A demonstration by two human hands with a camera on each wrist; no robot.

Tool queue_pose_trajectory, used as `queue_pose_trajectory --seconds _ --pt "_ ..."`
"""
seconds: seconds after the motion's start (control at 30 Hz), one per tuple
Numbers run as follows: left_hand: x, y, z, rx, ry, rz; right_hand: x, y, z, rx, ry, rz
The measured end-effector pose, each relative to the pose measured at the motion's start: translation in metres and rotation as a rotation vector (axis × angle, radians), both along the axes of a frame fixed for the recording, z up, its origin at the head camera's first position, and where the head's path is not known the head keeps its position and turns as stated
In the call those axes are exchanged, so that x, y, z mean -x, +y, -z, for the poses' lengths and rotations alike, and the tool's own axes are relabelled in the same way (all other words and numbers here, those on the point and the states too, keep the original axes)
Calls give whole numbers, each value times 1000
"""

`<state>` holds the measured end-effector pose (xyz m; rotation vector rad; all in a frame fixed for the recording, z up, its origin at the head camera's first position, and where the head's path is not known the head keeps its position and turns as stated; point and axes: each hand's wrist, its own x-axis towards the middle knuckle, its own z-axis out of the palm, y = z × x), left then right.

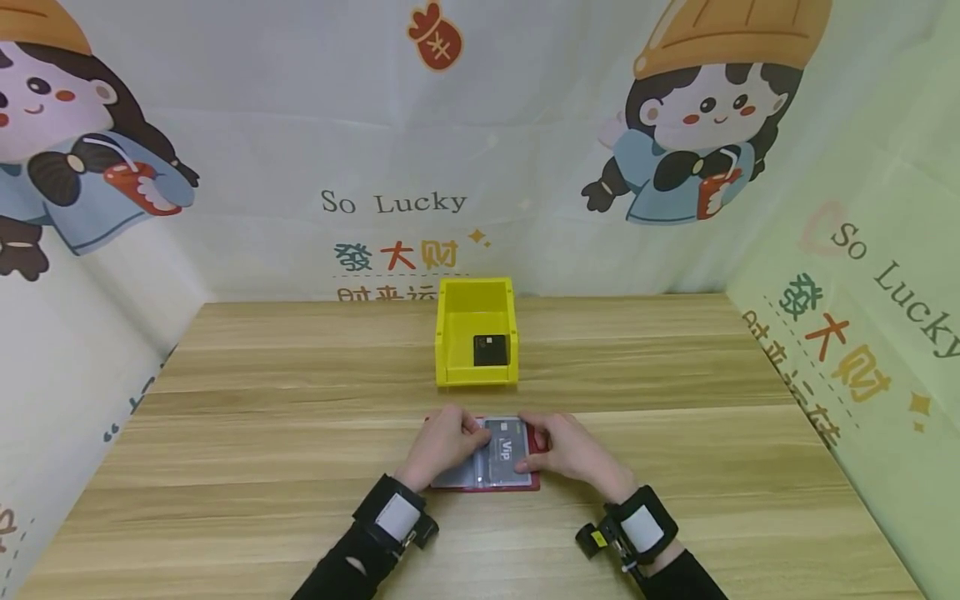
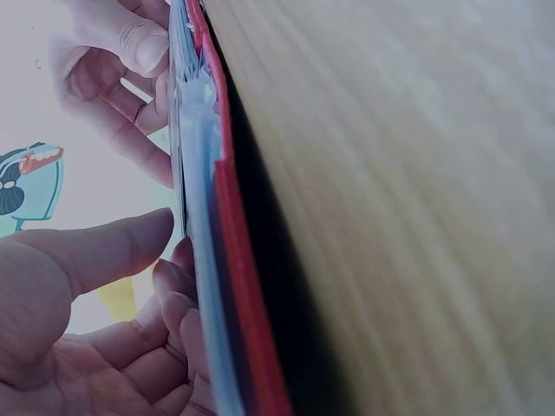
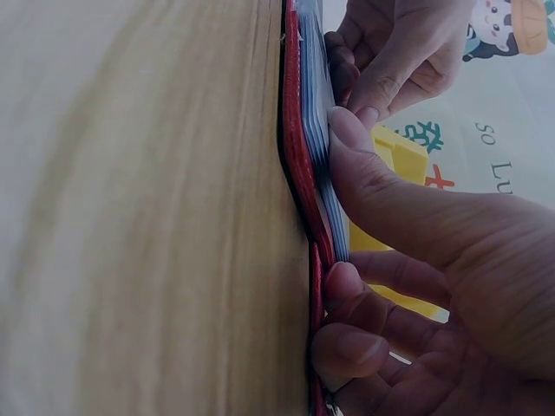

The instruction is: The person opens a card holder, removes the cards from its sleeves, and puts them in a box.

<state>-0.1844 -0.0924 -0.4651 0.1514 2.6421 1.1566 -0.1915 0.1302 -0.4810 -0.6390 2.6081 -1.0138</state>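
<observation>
A red card holder (image 1: 535, 482) lies spread on the wooden table, its clear plastic pages facing up. On the right-hand page is a grey card (image 1: 506, 454) marked "Vip". My left hand (image 1: 442, 442) reaches over the left page and pinches at the grey card's left edge with thumb and fingertips. From the right side, my right hand (image 1: 573, 450) grips the holder's edge, its thumb on top of the pages. In the right wrist view the stacked sleeves (image 3: 314, 113) show edge-on above the red cover (image 3: 299, 156), with the right fingertips against the cover's edge.
Behind the holder stands a yellow bin (image 1: 476, 376), with a black card (image 1: 490, 351) lying inside it near the front right. A printed cloth (image 1: 525, 250) hangs along the table's back edge and both sides. Each wrist wears a strapped camera.
</observation>
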Motion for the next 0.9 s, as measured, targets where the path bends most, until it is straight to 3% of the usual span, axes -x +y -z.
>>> queue_pose_trajectory --seconds 0.67,0.9 --pt "-1 0 -3 -14 -30 -1 -1 0 -1 11 -10 -7" --pt "-1 -3 -4 -68 -28 32 -2 -1 -1 9 -9 1"
